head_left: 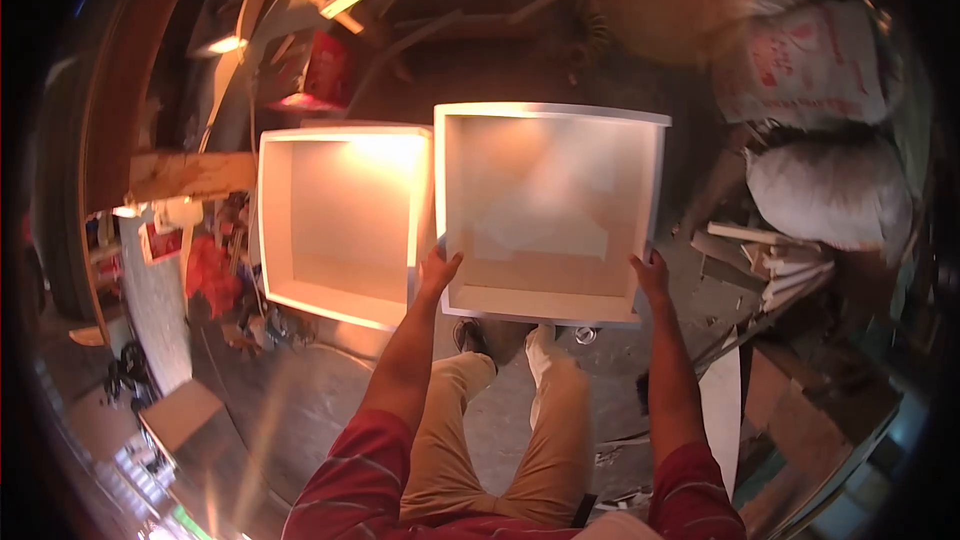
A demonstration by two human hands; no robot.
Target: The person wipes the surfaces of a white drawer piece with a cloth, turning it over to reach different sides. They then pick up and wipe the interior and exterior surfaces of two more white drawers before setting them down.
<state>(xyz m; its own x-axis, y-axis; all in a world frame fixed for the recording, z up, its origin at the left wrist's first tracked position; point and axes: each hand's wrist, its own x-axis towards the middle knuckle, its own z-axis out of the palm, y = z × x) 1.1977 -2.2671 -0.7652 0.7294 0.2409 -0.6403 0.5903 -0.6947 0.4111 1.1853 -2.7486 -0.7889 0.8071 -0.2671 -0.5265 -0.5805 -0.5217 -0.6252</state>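
Note:
A white open-topped drawer box [540, 306] is held out in front of me, its hollow inside facing up at me. My left hand [438, 268] grips its left wall near the front corner, thumb over the rim. On the opposite wall, my right hand [651, 270] grips in the same way. The fingers under or outside the walls are mostly hidden. Close on the left is a second white drawer box [340, 307], brightly lit inside; its right edge lies beside my left hand. What it rests on is hidden.
White filled sacks [830, 190] are piled at the right, above a stack of wood offcuts [795, 265]. A cardboard box [185, 415] stands at lower left. A wooden beam [195, 175] juts in from the left, and a red bag [213, 275] lies below it.

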